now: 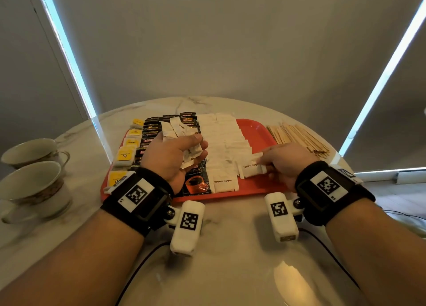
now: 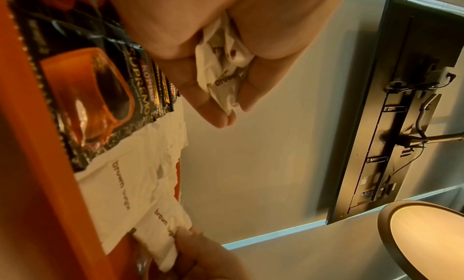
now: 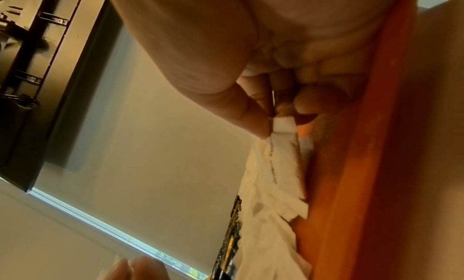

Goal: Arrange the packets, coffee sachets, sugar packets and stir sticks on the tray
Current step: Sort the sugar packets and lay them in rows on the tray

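An orange tray [image 1: 258, 130] holds a column of yellow packets [image 1: 125, 154], a column of black coffee sachets [image 1: 149, 130] and rows of white brown-sugar packets [image 1: 224, 144]. My left hand [image 1: 175, 153] hovers over the sachets and grips a bunch of white sugar packets [image 1: 177, 130], crumpled in the palm [image 2: 223, 66]. My right hand [image 1: 285, 158] pinches the end of one brown-sugar packet [image 1: 251, 167] lying on the tray's near right part; thumb and fingers close on it [image 3: 283, 125]. Wooden stir sticks [image 1: 299, 137] lie in a pile off the tray's right edge.
Two white teacups [image 1: 32, 186] stand at the table's left edge. Cables run across the near side of the marble table [image 1: 230, 259]. Bare orange tray floor shows at the far right corner, beside the stir sticks.
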Demonstrator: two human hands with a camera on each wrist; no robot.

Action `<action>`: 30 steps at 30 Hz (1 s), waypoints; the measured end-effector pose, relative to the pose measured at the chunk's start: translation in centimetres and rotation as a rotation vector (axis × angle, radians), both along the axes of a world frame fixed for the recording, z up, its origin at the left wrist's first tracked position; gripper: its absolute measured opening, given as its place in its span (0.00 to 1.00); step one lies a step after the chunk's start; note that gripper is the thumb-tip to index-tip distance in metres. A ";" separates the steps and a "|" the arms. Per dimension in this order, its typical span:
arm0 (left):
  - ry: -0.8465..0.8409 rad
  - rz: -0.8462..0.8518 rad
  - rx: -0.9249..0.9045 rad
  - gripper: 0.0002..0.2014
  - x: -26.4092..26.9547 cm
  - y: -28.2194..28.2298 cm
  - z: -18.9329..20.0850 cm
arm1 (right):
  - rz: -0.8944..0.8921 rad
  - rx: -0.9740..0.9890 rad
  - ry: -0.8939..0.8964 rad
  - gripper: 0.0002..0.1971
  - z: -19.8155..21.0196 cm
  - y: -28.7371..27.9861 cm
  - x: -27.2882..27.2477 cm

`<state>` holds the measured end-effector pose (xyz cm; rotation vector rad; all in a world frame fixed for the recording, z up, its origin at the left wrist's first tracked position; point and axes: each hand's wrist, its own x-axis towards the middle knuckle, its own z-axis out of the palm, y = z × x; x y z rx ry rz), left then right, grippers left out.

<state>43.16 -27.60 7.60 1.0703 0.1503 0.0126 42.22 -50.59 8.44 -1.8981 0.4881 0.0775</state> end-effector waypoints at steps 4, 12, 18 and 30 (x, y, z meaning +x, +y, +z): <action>0.012 0.005 0.007 0.26 -0.1 -0.1 0.2 | 0.043 -0.072 0.032 0.03 -0.1 0.1 0.2; 0.003 -0.002 0.020 0.24 -0.3 0.1 0.5 | 0.074 -0.131 0.016 0.09 0.1 0.4 0.1; 0.068 -0.085 0.027 0.16 -0.9 -0.1 1.0 | -0.025 -0.184 -0.188 0.07 -0.4 0.8 -0.4; 0.065 -0.320 0.204 0.10 -2.7 -1.1 1.5 | 0.307 0.113 -0.288 0.08 1.4 3.0 0.1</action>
